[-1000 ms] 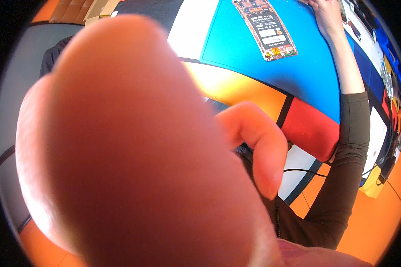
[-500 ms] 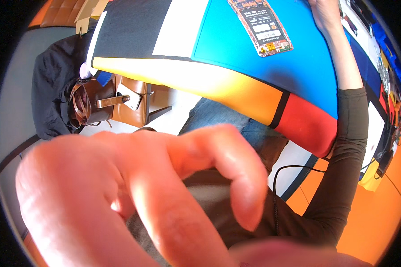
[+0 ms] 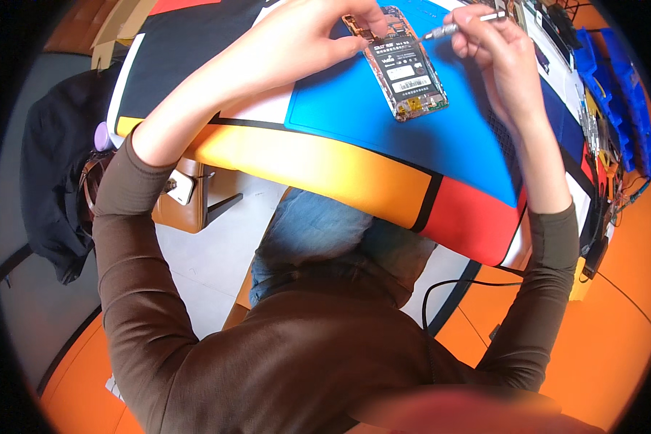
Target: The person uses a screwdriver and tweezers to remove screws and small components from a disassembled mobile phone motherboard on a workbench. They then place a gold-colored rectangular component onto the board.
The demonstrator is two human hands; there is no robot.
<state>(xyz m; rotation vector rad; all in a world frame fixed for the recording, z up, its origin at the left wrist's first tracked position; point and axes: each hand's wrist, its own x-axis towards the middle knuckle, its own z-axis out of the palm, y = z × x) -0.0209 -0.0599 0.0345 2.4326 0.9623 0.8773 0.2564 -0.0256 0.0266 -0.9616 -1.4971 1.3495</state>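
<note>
An opened phone (image 3: 403, 66) lies with its back cover off on a blue mat (image 3: 412, 130), its battery and circuit boards showing. My left hand (image 3: 304, 36) rests on the phone's upper left edge and holds it with its fingertips. My right hand (image 3: 495, 47) hovers just right of the phone. It grips a slim silver screwdriver (image 3: 456, 27) whose tip points left toward the phone's top end. Both brown sleeves reach up from the lower edge.
The table top (image 3: 325, 163) has yellow, red, black and white panels around the mat. Blue parts bins (image 3: 622, 87) and small tools line the right side. A brown bag (image 3: 184, 206) and a dark jacket (image 3: 50, 173) sit at left below the table. A black cable (image 3: 448, 286) crosses the floor.
My left hand, which filled the picture right at the lens, has drawn away and now rests on the phone. My right hand has come in beside the phone with the screwdriver.
</note>
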